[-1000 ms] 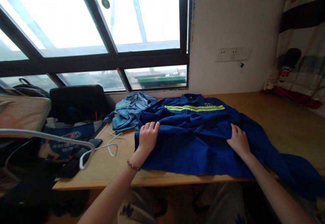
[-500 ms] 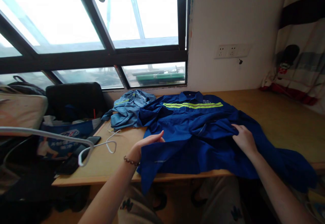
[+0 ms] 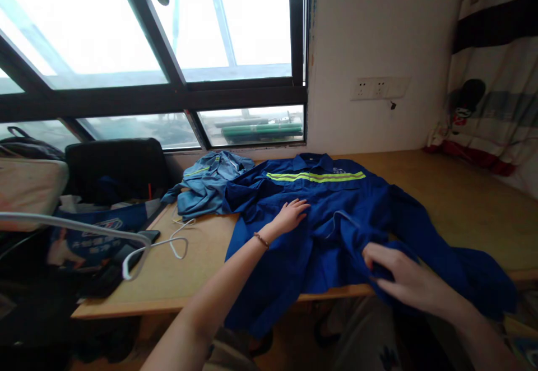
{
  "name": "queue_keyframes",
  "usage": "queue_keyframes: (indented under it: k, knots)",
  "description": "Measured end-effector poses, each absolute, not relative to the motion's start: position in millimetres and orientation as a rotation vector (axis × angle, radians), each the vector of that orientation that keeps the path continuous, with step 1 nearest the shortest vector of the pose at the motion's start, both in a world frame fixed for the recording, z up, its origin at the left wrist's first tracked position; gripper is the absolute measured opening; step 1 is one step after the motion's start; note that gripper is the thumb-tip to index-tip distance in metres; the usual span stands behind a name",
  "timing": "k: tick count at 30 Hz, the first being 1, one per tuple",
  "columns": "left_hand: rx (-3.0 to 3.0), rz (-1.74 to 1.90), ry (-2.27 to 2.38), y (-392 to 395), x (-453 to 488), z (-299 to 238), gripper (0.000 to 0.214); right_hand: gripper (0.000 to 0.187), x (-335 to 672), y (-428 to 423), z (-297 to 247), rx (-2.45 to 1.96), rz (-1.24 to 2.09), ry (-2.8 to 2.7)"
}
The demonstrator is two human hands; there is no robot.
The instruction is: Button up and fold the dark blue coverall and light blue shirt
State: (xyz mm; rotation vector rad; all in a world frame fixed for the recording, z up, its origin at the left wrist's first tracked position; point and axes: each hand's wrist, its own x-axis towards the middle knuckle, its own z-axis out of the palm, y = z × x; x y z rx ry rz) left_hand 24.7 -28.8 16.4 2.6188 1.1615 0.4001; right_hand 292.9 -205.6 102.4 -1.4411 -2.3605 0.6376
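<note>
Jacket [image 3: 321, 253] beneath palm-down left hand [image 3: 290, 217], its cloth in curled right hand [image 3: 406, 277].

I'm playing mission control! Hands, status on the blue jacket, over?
Left hand open on blue jacket; right hand at its cloth, blurred, grip unclear. Jacket rumpled, hanging over table edge. Light-blue garment alongside, away from both hands.

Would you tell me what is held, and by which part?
The right hand grips the blue jacket by its lower front; the left hand is open.
</note>
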Motion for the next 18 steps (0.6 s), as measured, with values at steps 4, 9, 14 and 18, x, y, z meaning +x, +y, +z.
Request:
queue_keyframes:
  k: [4,9,14,18]
  knots:
    - [2.646,0.209,1.330,-11.2,31.4,-6.3,0.046,0.018,283.9,-203.8,101.4,-1.241,1.056,-2.240]
    - [2.633,0.259,1.534,13.1,34.3,-19.0,0.045,0.046,301.6,-138.4,22.4,-1.471,0.477,-2.078]
    - [2.642,0.336,1.579,45.1,26.7,-24.1,0.046,0.050,326.2,-76.8,-30.7,-1.745,0.073,-2.342]
    - [2.660,0.307,1.537,68.0,14.8,-25.8,0.047,0.051,355.8,-38.1,-29.5,-1.626,0.093,-2.442]
